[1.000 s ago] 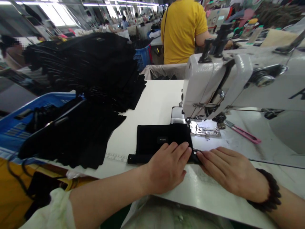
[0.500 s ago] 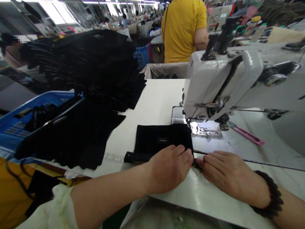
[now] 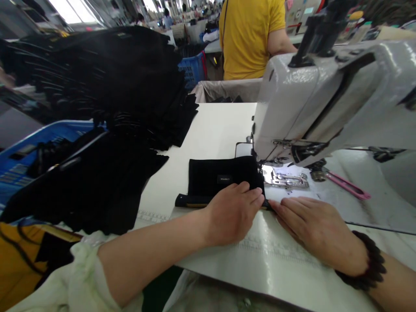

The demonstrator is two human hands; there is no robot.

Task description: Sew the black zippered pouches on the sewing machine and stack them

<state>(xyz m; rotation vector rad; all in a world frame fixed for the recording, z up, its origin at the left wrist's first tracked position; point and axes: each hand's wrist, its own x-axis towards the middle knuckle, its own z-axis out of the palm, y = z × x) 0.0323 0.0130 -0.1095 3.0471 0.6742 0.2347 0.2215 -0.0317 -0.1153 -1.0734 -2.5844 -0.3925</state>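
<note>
Your left hand (image 3: 233, 212) lies palm down, fingers loosely together, pressing the near right corner of the black fabric piece (image 3: 218, 180). Your right hand (image 3: 312, 227) rests flat on the counter (image 3: 214, 130) just beside it, fingers extended and close together, fingertips touching the fabric's near right edge; neither hand grips anything. The fabric piece lies flat on the counter, long axis running left to right, its right edge at the presser foot (image 3: 276, 173) of the sewing machine (image 3: 325, 95). Pink snips (image 3: 346, 185) lie to the right under the machine arm. A stack of black fabric (image 3: 107, 99) and a blue basket (image 3: 35, 151) fill the left; a person in a yellow shirt (image 3: 248, 37) stands beyond.
</note>
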